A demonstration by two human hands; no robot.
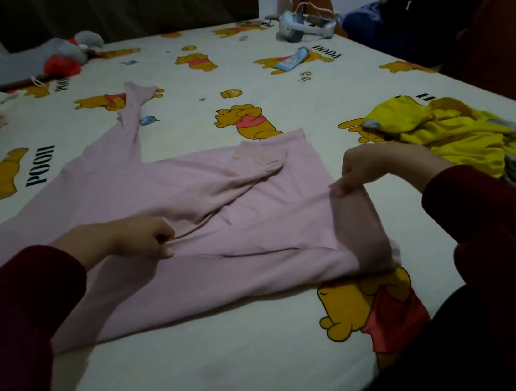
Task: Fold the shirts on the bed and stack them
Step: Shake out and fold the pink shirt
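Shirt point(188, 224) under my grip: pale pink, plain. Second shirt point(459, 136): bright yellow, grey trim. Bed sheet point(239, 362): cream, orange-yellow bear print. My sleeves point(19, 308): dark maroon.

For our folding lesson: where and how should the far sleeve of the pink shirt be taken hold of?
Probably pinch the sleeve at its cuff end and come from the bed's far side: it lies stretched away from the pink shirt, free of both hands, so the cuff lifts cleanly.
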